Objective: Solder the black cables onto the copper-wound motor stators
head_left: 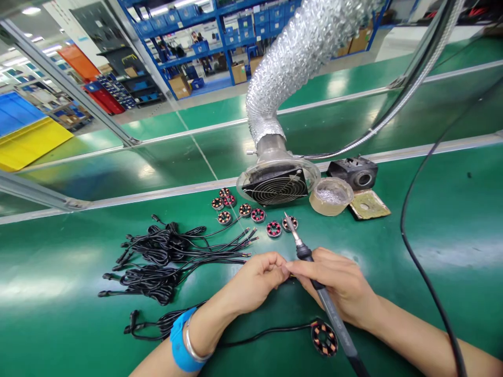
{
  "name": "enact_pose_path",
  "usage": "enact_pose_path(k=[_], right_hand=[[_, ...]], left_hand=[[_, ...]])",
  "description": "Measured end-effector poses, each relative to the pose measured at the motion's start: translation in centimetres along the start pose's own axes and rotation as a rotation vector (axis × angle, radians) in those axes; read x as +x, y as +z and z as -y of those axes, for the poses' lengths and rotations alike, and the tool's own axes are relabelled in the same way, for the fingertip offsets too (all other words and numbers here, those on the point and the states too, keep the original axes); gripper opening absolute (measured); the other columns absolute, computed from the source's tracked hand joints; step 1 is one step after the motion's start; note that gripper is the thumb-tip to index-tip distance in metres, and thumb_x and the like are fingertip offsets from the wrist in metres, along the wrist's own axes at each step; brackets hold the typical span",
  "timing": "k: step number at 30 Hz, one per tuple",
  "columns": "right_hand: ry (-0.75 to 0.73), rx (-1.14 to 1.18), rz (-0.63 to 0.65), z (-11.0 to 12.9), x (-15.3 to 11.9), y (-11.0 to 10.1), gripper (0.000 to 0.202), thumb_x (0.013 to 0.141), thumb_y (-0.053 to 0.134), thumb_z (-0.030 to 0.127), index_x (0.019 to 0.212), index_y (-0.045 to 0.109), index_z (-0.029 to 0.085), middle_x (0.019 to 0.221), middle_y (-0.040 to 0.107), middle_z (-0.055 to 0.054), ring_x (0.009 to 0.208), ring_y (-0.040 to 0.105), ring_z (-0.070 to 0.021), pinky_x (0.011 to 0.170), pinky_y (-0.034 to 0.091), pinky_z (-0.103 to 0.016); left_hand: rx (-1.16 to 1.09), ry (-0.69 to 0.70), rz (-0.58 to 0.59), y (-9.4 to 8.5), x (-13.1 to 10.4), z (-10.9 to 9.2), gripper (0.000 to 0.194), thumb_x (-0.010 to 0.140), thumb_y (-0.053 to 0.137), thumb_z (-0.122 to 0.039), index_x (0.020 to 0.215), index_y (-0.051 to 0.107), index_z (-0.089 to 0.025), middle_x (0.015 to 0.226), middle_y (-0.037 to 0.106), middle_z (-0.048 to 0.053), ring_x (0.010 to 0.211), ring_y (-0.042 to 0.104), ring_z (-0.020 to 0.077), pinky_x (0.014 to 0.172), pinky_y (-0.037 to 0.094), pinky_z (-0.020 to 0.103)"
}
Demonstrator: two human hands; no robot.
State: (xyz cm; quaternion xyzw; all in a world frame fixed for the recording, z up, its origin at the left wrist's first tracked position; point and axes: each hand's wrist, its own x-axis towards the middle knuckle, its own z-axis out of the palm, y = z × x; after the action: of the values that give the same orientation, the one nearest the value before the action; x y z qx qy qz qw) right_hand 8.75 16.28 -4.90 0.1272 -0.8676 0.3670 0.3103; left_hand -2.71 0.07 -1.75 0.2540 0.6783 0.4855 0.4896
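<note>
currently the right hand grasps a soldering iron, its metal tip pointing up and away, over the nearest side of a small wound stator as seen from the head. the left hand has its grip closed in a pinch, thumb against fingers, right up at the other hand's fingertips; what lies between is mostly hidden, with only a speck of yellow showing below.

near the right forearm, a larger stator with copper windings lies on the green tabletop, joined to a black cable that runs left under the left arm. that arm wears a blue wristband and a silver bangle.

to the left, bundles of black cables lie coiled, several bare ends pointing right. beyond the hands sits a loose group of small stators, some red, some copper, before a round fan grille on a foil duct. right of the grille stand a round tub, a yellowish sponge in a tray and a dark metal holder.
</note>
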Motion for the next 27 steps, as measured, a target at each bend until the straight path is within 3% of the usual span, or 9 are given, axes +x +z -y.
enact_pose_path(k=[5, 8, 10, 14, 17, 22, 27], right_hand=[[0.189, 0.036, -0.042, 1.5, 0.0, -2.0, 0.042, 0.090, 0.057, 0.008, 0.129, 0.057, 0.024, 0.084, 0.071, -0.001, 0.067, 0.057, -0.0139, 0.062, 0.046, -0.027], [0.321, 0.025, -0.074, 2.9, -0.4, -3.9, 0.045, 0.093, 0.056, 0.015, 0.135, 0.053, 0.028, 0.090, 0.072, -0.001, 0.075, 0.064, -0.0147, 0.064, 0.049, -0.025], [0.373, 0.020, -0.059, 3.3, -0.9, -4.7, 0.038, 0.093, 0.057, 0.021, 0.129, 0.058, 0.030, 0.092, 0.071, -0.002, 0.077, 0.065, -0.0152, 0.062, 0.050, -0.024], [0.522, 0.106, -0.163, 2.5, -2.2, -4.3, 0.019, 0.092, 0.058, 0.026, 0.108, 0.067, 0.031, 0.093, 0.071, 0.000, 0.080, 0.067, -0.0143, 0.066, 0.051, -0.022], [0.624, 0.201, -0.205, 1.7, -2.7, -3.6, 0.016, 0.093, 0.058, 0.026, 0.106, 0.066, 0.029, 0.082, 0.069, 0.002, 0.068, 0.065, -0.0121, 0.056, 0.049, -0.019], [0.618, 0.203, -0.186, 1.5, -2.7, -3.3, 0.014, 0.091, 0.060, 0.024, 0.102, 0.068, 0.026, 0.075, 0.066, 0.002, 0.056, 0.058, -0.0100, 0.048, 0.043, -0.019], [0.587, 0.197, -0.176, 1.5, -2.7, -3.3, 0.015, 0.090, 0.060, 0.023, 0.103, 0.068, 0.027, 0.083, 0.069, 0.001, 0.063, 0.061, -0.0112, 0.055, 0.048, -0.019]], left_hand=[[-0.041, -0.033, -0.153, 0.2, 0.4, 0.6, 0.019, 0.080, 0.054, -0.034, 0.073, 0.050, -0.017, 0.061, 0.039, -0.006, 0.056, 0.028, 0.0097, 0.053, 0.022, 0.024], [-0.015, -0.033, -0.201, 0.3, 0.5, 1.0, 0.021, 0.082, 0.053, -0.036, 0.073, 0.051, -0.017, 0.061, 0.038, -0.006, 0.056, 0.028, 0.0097, 0.054, 0.022, 0.024], [0.003, -0.027, -0.219, 0.4, 0.5, 1.2, 0.022, 0.082, 0.053, -0.038, 0.073, 0.051, -0.017, 0.061, 0.039, -0.006, 0.056, 0.029, 0.0100, 0.054, 0.023, 0.024], [0.035, -0.030, -0.239, 0.6, 0.5, 1.3, 0.022, 0.083, 0.053, -0.038, 0.073, 0.051, -0.018, 0.063, 0.043, -0.005, 0.058, 0.032, 0.0104, 0.056, 0.025, 0.024], [0.050, -0.031, -0.244, 0.7, 0.5, 1.2, 0.022, 0.083, 0.053, -0.037, 0.072, 0.051, -0.018, 0.062, 0.044, -0.005, 0.057, 0.033, 0.0103, 0.056, 0.025, 0.024], [0.063, -0.035, -0.248, 0.7, 0.4, 1.2, 0.023, 0.085, 0.054, -0.037, 0.072, 0.051, -0.018, 0.061, 0.044, -0.005, 0.057, 0.034, 0.0101, 0.055, 0.025, 0.023], [0.064, -0.034, -0.243, 0.8, 0.4, 1.2, 0.024, 0.087, 0.053, -0.037, 0.072, 0.050, -0.018, 0.062, 0.043, -0.006, 0.056, 0.033, 0.0098, 0.055, 0.025, 0.023]])
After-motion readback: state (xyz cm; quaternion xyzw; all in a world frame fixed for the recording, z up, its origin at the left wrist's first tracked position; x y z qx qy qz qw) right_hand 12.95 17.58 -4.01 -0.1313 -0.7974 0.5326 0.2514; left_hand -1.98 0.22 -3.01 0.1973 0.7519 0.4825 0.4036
